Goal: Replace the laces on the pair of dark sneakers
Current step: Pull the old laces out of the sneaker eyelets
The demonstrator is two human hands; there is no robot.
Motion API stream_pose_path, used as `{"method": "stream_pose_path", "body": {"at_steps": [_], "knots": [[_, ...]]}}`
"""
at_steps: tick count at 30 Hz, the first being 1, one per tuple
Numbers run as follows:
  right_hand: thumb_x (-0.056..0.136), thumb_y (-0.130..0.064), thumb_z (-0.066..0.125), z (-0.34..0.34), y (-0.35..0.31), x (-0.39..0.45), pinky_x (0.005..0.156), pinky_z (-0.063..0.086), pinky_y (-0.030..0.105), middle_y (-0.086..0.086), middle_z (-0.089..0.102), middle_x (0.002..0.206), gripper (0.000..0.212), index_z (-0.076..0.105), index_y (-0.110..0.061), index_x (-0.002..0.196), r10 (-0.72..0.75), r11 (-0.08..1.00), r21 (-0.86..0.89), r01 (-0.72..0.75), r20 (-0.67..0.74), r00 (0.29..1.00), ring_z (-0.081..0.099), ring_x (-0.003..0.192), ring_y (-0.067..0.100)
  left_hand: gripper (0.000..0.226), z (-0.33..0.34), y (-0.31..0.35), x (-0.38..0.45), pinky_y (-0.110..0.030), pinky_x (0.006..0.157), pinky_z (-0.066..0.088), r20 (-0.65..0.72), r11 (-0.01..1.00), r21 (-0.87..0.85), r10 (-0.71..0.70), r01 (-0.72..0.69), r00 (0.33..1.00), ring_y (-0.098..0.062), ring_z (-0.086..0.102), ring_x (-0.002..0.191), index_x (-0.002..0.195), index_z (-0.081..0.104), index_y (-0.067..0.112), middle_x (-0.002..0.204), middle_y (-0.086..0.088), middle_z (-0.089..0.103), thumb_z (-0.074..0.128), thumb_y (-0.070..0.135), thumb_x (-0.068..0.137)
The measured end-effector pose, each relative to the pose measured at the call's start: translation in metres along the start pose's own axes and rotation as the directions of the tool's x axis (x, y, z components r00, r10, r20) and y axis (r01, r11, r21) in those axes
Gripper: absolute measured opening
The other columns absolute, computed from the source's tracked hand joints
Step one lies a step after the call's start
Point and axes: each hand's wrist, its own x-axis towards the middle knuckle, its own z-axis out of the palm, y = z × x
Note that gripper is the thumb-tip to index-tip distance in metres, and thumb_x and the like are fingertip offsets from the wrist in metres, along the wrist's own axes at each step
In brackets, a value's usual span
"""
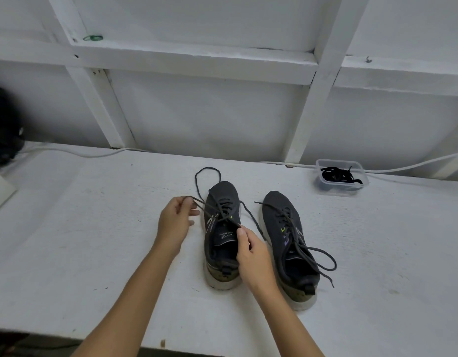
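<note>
- Two dark sneakers (248,238) sit mid-desk (94,228), both laced; judged barely begun.
- Left hand (175,222) pinches one lace end (197,199) at nine o'clock; right hand (251,256) pinches the other.
- Replacement laces (338,175) wait in the tub (323,185) at two o'clock.

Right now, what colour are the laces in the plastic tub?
Black, seen in the head view: the laces lie coiled in the clear tub.

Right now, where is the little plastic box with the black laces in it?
In the head view, the plastic box sits far right on the white table, against the wall, beyond the right sneaker.
</note>
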Motion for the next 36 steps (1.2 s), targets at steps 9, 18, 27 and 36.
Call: {"method": "stream_pose_path", "body": {"at_steps": [9, 18, 27, 36], "knots": [[0.108, -0.033, 0.042, 0.002, 0.0, 0.001, 0.097, 0.05, 0.03, -0.012, 0.071, 0.109, 0.032, 0.07, -0.02, 0.118, -0.006, 0.999, 0.034, 0.006, 0.001, 1.0, 0.064, 0.101, 0.007, 0.012, -0.005, -0.012, -0.015, -0.014, 0.072, 0.047, 0.411, 0.975, 0.215, -0.04, -0.054, 0.911, 0.005, 0.065, 0.09, 0.098, 0.076, 0.043, 0.101, 0.024, 0.07, 0.07, 0.048, 0.089], [0.107, -0.034, 0.044, 0.002, 0.001, 0.001, 0.101, 0.048, 0.03, -0.014, 0.07, 0.113, 0.034, 0.068, -0.021, 0.128, -0.005, 1.0, 0.016, 0.006, -0.023, 1.0, 0.062, 0.103, 0.006, 0.02, -0.003, 0.005, -0.004, -0.031, 0.072, 0.049, -0.204, 0.999, -0.028, -0.035, 0.03, 0.978, -0.009, 0.062, 0.085, 0.089, 0.067, 0.029, 0.088, 0.006, 0.068, 0.059, 0.045, 0.097], [0.107, -0.033, 0.044, 0.003, 0.001, 0.002, 0.107, 0.048, 0.039, -0.008, 0.071, 0.122, 0.035, 0.067, -0.021, 0.13, 0.006, 1.0, 0.027, -0.005, -0.033, 0.999, 0.063, 0.118, 0.008, 0.007, 0.004, -0.011, -0.012, -0.013, 0.071, 0.049, 0.347, 0.979, 0.182, 0.026, -0.095, 0.937, 0.003, 0.068, 0.085, 0.09, 0.078, 0.037, 0.093, 0.018, 0.075, 0.073, 0.033, 0.09], [0.106, -0.036, 0.047, 0.002, 0.002, 0.001, 0.11, 0.047, 0.037, -0.013, 0.069, 0.126, 0.036, 0.066, -0.023, 0.133, 0.014, 0.999, 0.033, -0.013, -0.03, 0.999, 0.061, 0.121, 0.004, 0.014, -0.005, -0.003, -0.008, -0.025, 0.074, 0.05, 0.113, 0.996, 0.085, -0.015, 0.005, 0.994, -0.01, 0.065, 0.094, 0.095, 0.069, 0.031, 0.094, 0.012, 0.071, 0.06, 0.041, 0.098]]}}
